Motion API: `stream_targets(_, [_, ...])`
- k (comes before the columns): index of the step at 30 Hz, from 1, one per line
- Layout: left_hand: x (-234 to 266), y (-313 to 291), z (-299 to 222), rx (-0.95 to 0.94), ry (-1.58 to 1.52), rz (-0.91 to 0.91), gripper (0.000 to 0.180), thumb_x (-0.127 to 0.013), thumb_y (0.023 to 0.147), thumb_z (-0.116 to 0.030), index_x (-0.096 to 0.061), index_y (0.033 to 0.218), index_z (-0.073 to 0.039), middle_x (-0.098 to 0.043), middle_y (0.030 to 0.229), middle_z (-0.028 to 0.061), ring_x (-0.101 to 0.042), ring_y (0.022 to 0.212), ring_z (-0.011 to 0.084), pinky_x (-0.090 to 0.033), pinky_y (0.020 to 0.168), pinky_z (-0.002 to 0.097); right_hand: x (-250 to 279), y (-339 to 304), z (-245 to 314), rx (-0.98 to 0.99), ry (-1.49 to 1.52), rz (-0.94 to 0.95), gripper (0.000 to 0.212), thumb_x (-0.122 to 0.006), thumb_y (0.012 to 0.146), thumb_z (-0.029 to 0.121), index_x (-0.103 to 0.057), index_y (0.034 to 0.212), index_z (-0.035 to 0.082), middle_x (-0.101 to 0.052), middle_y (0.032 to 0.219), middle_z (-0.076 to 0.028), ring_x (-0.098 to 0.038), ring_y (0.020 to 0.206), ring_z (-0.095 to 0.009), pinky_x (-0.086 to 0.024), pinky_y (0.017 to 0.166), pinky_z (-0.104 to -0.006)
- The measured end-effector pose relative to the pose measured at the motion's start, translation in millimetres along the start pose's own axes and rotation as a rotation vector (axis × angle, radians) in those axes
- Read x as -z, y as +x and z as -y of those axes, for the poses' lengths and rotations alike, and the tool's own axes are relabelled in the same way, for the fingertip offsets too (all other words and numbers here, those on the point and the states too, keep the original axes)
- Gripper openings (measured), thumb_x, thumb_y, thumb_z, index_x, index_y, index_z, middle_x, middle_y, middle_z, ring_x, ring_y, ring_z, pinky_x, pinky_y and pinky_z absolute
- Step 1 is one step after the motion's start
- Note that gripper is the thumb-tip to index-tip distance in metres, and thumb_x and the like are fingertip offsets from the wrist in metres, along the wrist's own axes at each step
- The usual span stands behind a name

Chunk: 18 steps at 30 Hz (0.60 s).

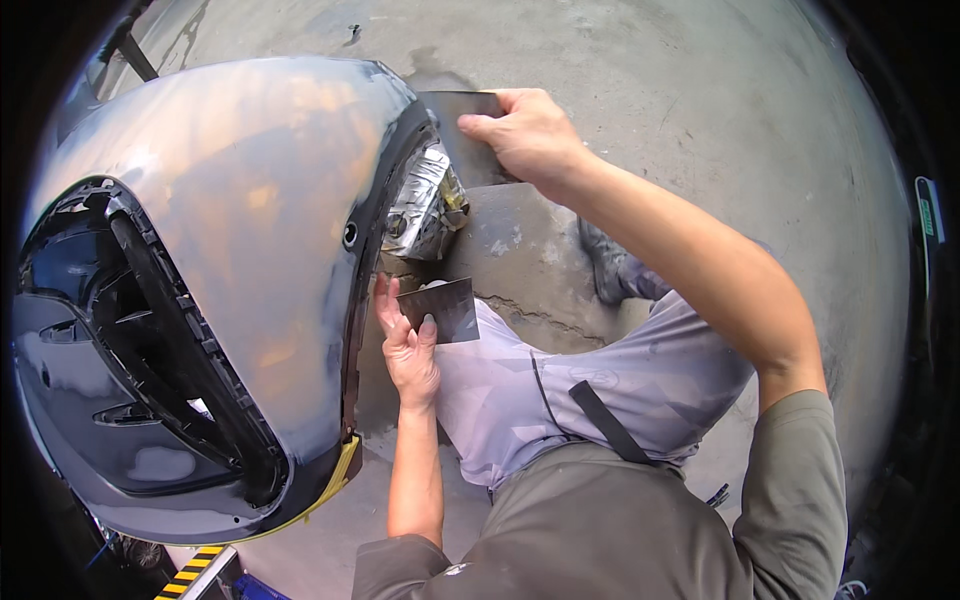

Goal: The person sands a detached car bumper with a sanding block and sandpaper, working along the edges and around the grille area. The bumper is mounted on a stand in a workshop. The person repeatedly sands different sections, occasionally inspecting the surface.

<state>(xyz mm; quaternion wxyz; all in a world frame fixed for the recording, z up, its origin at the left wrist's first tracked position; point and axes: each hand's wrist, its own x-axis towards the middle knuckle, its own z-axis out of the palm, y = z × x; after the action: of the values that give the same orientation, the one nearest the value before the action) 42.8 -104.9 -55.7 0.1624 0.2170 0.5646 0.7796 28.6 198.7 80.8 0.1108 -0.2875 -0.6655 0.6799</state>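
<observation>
A car bumper point(265, 200) with grey and tan sanded patches fills the left side. My right hand point(525, 135) reaches to its far corner and pinches a dark sandpaper sheet point(468, 140) between thumb and fingers. That sheet's left end lies at the bumper's edge; whether it touches is unclear. Close to the bumper's right edge, my left hand point(410, 362) holds a smaller dark sandpaper piece point(448, 312) under its thumb, with some fingers raised. Between the hands, a silver foil-wrapped part point(422, 205) sits beside the bumper edge.
Black grille trim point(190, 350) lines the bumper's opening. Yellow masking tape point(340, 475) runs along its near lower edge. My bent legs point(600, 390) are over the concrete floor point(680, 90). A black-and-yellow striped piece point(190, 572) stands at the lower left.
</observation>
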Motion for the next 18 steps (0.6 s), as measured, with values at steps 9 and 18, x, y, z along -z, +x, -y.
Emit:
stream_targets(9, [21.6,6.7,-1.9,-0.038,-0.001,-0.038,0.033,-0.08,0.097,-0.015,-0.074,0.128,-0.005,-0.032,0.174,0.0134,-0.022,0.164,0.0304,-0.012,0.134,0.0578,-63.8,45.4,-56.4,0.002,-0.018,-0.234,0.031,-0.065,0.09,0.018,-0.082,0.116,0.014,-0.08,0.098,-0.018,-0.077,0.091,-0.032,-0.058,0.088,-0.0409])
stream_targets(18, [9.9,23.8,-18.7,-0.073,0.117,0.049,0.023,-0.086,0.091,-0.023,-0.08,0.104,-0.006,-0.023,0.175,0.0254,-0.016,0.165,0.0397,-0.002,0.133,0.0539,-79.9,44.0,-58.7,0.126,0.004,-0.238,0.031,-0.064,0.092,0.017,-0.082,0.117,0.012,-0.078,0.107,-0.022,-0.075,0.103,-0.04,-0.058,0.095,-0.0433])
